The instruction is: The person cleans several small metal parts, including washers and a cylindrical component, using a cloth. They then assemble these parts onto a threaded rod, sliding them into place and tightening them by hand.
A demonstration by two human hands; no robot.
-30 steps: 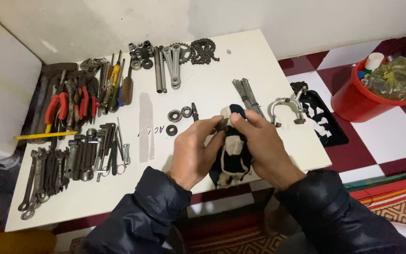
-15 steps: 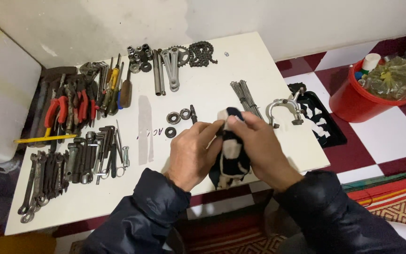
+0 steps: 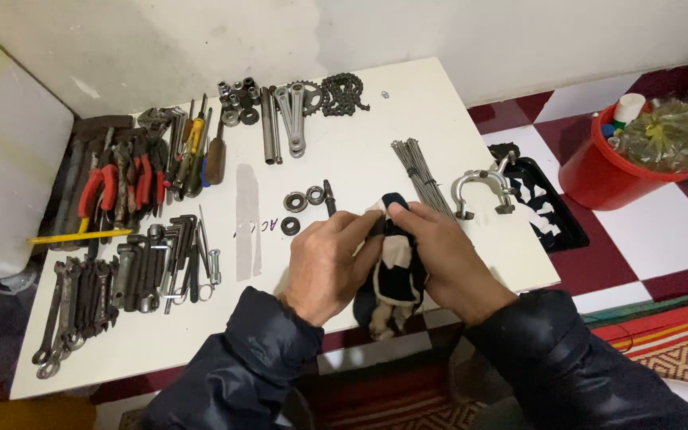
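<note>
Both hands are gripping a dark blue and cream rag (image 3: 396,267) at the near edge of the white table (image 3: 376,151).

The left hand (image 3: 328,267) and right hand (image 3: 443,259) are both closing fingers around the rag; whatever is sitting inside it is hidden by cloth and fingers, can't tell. The rag's lower end is hanging past the table edge. Washers (image 3: 304,199) and a short bolt (image 3: 329,197) are lying just beyond the hands, spokes (image 3: 420,171) and a brake caliper (image 3: 483,191) near the right hand. Wrenches (image 3: 81,295) are lying far left, overlapping, hard to count.
</note>
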